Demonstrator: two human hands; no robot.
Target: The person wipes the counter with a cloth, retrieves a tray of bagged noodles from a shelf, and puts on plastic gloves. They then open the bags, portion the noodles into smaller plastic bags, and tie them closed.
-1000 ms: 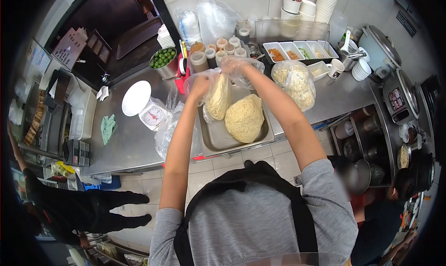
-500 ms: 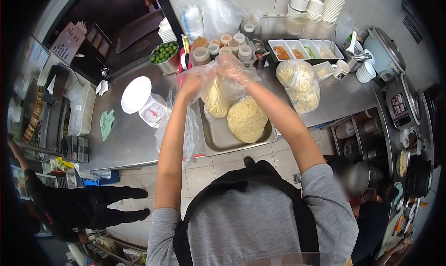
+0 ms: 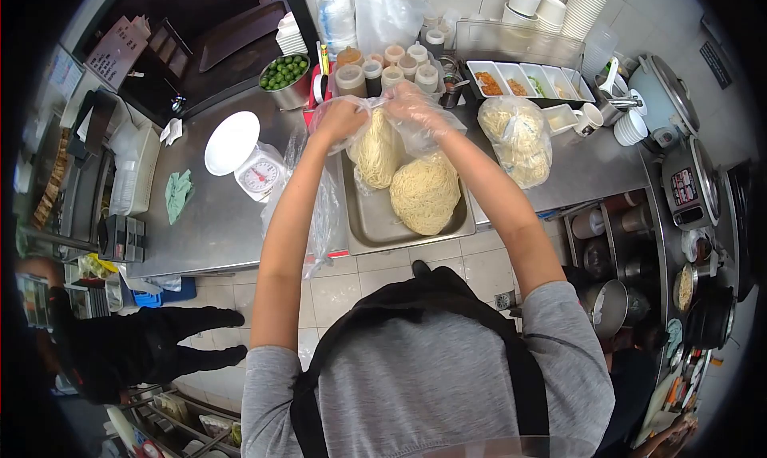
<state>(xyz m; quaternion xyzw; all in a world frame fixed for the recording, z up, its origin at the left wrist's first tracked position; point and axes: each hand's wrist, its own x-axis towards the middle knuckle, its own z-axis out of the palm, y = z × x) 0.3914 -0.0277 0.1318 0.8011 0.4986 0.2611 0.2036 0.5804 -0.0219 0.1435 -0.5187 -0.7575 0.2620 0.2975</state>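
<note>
A clear plastic bag of pale noodles (image 3: 375, 158) stands upright at the back left of a metal tray (image 3: 359, 232), its top stretched between my hands. My left hand (image 3: 343, 120) pinches one side of the bag's mouth, fingers closed on the film. On the other side, my right hand (image 3: 414, 110), in a thin clear glove, grips the plastic with bent fingers. Beside the bag, a large loose mound of noodles (image 3: 425, 194) lies in the tray. Folds of clear film partly hide the fingertips of both hands.
A kitchen scale (image 3: 260, 173) and loose plastic bags (image 3: 319, 210) are to the left. Sauce bottles (image 3: 391, 76) stand behind my hands. Another filled bag (image 3: 515, 142) and a topping container (image 3: 523, 81) sit right. Other people (image 3: 120, 338) are at both sides.
My hands have spread slightly apart, pulling the bag's top wider. The bagged noodles look broader and less drawn out. The view has shifted a little.
</note>
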